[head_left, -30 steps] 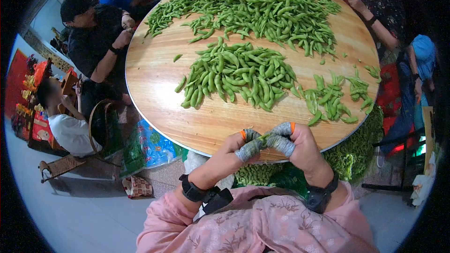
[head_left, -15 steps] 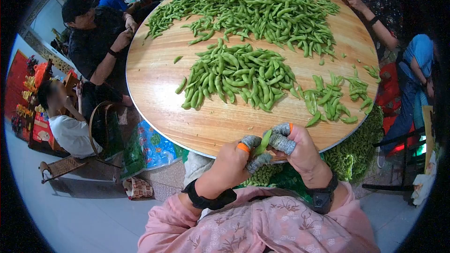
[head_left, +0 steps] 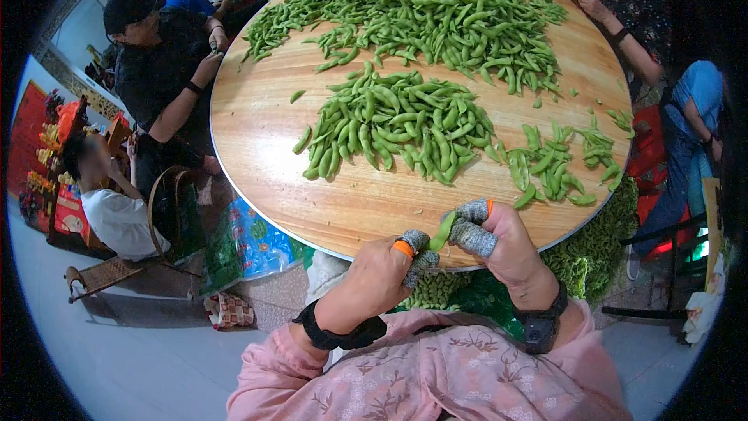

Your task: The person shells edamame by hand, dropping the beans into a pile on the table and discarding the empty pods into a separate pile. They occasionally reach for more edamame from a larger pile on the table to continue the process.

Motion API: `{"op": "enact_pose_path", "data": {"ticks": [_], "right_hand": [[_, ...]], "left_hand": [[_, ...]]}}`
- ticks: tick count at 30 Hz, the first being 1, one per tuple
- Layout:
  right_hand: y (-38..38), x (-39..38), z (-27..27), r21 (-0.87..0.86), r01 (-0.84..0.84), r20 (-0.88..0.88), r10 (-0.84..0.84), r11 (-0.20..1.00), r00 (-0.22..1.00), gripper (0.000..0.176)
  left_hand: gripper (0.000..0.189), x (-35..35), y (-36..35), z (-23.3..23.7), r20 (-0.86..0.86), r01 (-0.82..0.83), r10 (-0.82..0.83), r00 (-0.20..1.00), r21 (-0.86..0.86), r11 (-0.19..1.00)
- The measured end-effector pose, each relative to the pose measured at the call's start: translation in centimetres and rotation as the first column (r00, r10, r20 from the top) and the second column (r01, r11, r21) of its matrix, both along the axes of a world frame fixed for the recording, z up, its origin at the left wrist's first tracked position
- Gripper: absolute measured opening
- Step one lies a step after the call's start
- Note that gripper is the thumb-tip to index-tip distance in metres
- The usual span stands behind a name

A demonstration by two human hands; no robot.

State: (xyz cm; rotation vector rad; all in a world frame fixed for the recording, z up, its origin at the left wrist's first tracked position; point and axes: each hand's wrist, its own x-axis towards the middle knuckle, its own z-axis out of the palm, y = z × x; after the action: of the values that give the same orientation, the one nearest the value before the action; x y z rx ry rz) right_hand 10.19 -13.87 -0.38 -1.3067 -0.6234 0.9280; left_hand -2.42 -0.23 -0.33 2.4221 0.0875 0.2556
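Between my two hands, just above the near edge of the round wooden table [head_left: 374, 226], is one green soybean pod [head_left: 443, 230]. My left hand [head_left: 382, 269] pinches its lower left end, and my right hand [head_left: 502, 245] grips its right side. Grey knitted finger covers wrap the thumb and forefinger on both hands, with orange bands showing. Beyond my hands lies a small heap of pods [head_left: 401, 126]. Below the table edge, partly hidden by my hands, sit shelled beans [head_left: 438, 290].
A far larger pod pile [head_left: 436, 12] covers the table's back. Loose pods and opened shells [head_left: 549, 164] lie at the right. Below that edge is a mass of green husks [head_left: 596, 242]. People sit around the table, one in a black cap [head_left: 160, 54] at left.
My hands have moved slightly apart, the left one a little left and the right one a little right. The pod between them stands slightly more upright.
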Motion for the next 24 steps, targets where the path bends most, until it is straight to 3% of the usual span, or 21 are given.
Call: {"op": "enact_pose_path", "data": {"ticks": [3, 5, 11, 14, 16, 17, 19, 20, 21, 22, 23, 24], "right_hand": [[0.4, -0.6, 0.2, 0.051, -0.057, -0.105, 0.063, 0.997, 0.993, 0.009], [0.4, -1.0, 0.7, 0.11, -0.059, -0.284, 0.088, 0.992, 0.955, 0.009], [0.0, -0.9, -0.7, 0.024, -0.097, -0.239, 0.1, 0.995, 0.966, 0.008], [0.2, -1.0, 0.3, 0.047, -0.105, -0.171, 0.111, 0.993, 0.979, 0.008], [0.3, -1.3, 0.0, 0.081, -0.077, -0.116, 0.086, 0.994, 0.99, 0.009], [0.3, -1.5, -0.1, 0.118, -0.053, -0.061, 0.06, 0.992, 0.996, 0.01], [0.4, -1.7, 0.0, 0.135, -0.047, -0.018, 0.05, 0.99, 0.999, 0.01], [0.4, -1.7, 0.0, 0.153, -0.042, 0.025, 0.038, 0.987, 0.999, 0.011], [0.3, -1.6, -0.1, 0.153, -0.042, 0.025, 0.039, 0.987, 0.999, 0.011], [0.2, -1.4, -0.2, 0.125, -0.066, 0.151, 0.047, 0.99, 0.987, 0.014], [0.2, -1.1, -0.3, 0.095, -0.087, 0.274, 0.058, 0.992, 0.96, 0.017], [0.2, -0.9, -0.1, 0.095, -0.089, 0.274, 0.06, 0.992, 0.96, 0.017]], "left_hand": [[0.022, 0.0, 0.1, -0.6, 0.01, -0.002, 0.002, 1.0, 0.039, 0.999], [0.023, 0.1, 0.0, -0.7, -0.002, -0.009, 0.009, 1.0, 0.05, 0.999], [0.022, 0.2, -0.7, -0.2, 0.023, -0.038, 0.036, 0.999, 0.05, 0.998], [0.013, 0.3, -1.1, -0.8, 0.124, -0.055, 0.057, 0.991, -0.019, 0.998], [0.015, 0.2, -1.4, -1.1, 0.147, -0.052, 0.111, 0.983, -0.356, 0.933], [0.015, 0.2, -1.7, -1.1, 0.147, -0.051, 0.11, 0.983, -0.356, 0.933], [0.017, 0.2, -2.0, -0.9, 0.055, -0.093, 0.185, 0.981, -0.705, 0.704], [0.017, 0.1, -2.0, -1.2, 0.055, -0.093, 0.185, 0.981, -0.705, 0.704], [0.016, 0.1, -1.8, -1.8, -0.014, -0.112, 0.174, 0.985, -0.814, 0.57], [0.016, 0.1, -1.6, -2.0, -0.08, -0.138, 0.152, 0.985, -0.898, 0.419], [0.016, 0.0, -1.5, -2.0, -0.08, -0.139, 0.154, 0.985, -0.898, 0.419], [0.015, 0.1, -1.2, -1.7, -0.162, -0.189, 0.118, 0.98, -0.944, 0.272]]}}
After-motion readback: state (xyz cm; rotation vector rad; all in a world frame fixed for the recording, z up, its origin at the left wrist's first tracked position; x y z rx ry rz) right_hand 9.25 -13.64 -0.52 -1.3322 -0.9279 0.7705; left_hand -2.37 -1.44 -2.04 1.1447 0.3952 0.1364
